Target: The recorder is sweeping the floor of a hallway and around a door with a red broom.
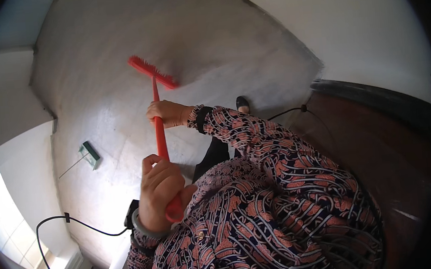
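A red broom with short red bristles slants across the view, its head over the grey floor; whether the bristles touch it I cannot tell. My right hand grips the middle of the red handle. Nearer my body, my left hand is closed round the handle's end, with the index finger partly raised. Both sleeves are patterned, and a grey band and a black device sit at the left wrist.
A green long-handled cleaning tool, perhaps a dustpan, is on the floor at left. White walls stand on both sides. A black cable loops from the left wrist. Dark red flooring lies at right, beside a black shoe.
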{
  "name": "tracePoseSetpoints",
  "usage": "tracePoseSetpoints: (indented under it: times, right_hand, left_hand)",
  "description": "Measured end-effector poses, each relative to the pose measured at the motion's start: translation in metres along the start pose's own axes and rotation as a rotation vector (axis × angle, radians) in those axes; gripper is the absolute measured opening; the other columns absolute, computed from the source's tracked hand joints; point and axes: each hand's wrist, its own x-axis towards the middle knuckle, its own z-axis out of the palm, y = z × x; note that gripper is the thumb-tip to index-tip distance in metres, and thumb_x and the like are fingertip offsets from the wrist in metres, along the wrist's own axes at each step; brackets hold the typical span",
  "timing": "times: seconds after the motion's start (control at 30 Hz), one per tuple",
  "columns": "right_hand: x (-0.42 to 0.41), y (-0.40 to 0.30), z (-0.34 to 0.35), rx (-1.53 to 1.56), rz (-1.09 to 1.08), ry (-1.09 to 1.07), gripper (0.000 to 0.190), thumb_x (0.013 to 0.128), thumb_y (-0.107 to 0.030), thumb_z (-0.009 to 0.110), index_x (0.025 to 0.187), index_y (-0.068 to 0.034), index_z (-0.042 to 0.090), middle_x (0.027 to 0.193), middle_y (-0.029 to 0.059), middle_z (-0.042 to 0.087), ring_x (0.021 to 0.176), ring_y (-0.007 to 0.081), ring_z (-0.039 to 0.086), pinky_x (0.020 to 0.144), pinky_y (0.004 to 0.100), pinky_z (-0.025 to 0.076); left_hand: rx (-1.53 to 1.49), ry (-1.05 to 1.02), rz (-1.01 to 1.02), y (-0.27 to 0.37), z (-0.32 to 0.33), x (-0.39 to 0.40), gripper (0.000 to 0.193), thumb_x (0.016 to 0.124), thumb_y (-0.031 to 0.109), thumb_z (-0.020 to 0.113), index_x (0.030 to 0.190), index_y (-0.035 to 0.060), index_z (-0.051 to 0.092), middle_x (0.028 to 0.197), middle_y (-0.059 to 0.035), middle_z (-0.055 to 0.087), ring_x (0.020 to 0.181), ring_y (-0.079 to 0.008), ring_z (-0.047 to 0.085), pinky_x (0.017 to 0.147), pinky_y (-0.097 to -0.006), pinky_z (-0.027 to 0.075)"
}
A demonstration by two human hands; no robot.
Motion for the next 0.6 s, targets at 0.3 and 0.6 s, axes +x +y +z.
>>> tracePoseSetpoints:
  times: [0.3, 0.6]
  right_hand:
    - [-0.011, -0.031, 0.020, -0.030, 0.204, 0.354, 0.020, 0.072, -0.014, 0.065, 0.060, -0.006, 0.051, 0.064, 0.0124, 0.054, 0.067, 0.0359, 0.052, 0.065, 0.0436, 0.039]
    - [-0.085, 0.024, -0.006, -0.510, 0.529, 0.663, 0.032, 0.078, -0.014, 0.065, 0.058, -0.002, 0.043, 0.059, 0.0181, 0.050, 0.062, 0.0408, 0.050, 0.058, 0.0478, 0.036]
  left_hand:
    - [-0.383, 0.184, -0.041, -0.043, -0.067, -0.046, 0.016, 0.073, 0.008, 0.067, 0.068, 0.0057, 0.052, 0.071, -0.0066, 0.058, 0.068, -0.0233, 0.057, 0.078, -0.0421, 0.042]
    - [-0.754, -0.112, -0.163, -0.145, -0.049, 0.012, 0.011, 0.088, 0.009, 0.063, 0.084, -0.0006, 0.059, 0.089, -0.0074, 0.062, 0.083, -0.0135, 0.057, 0.076, -0.0282, 0.046]
